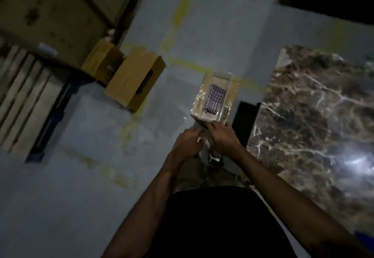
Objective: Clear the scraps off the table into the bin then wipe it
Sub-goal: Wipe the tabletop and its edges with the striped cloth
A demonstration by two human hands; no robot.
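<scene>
We held our left hand (187, 143) and right hand (221, 137) together at the near end of the bin (227, 97), a box lined with clear plastic that stood on the grey floor (81, 176) just left of the marble-topped bench (315, 120). Both hands had their fingers curled and pinched small white scraps (202, 138) between them, above the bin's near rim. Inside the bin lay a blue-and-white checked cloth (214, 98). Two taped cardboard boxes (134, 79) stood on the floor farther left, well apart from the bin.
</scene>
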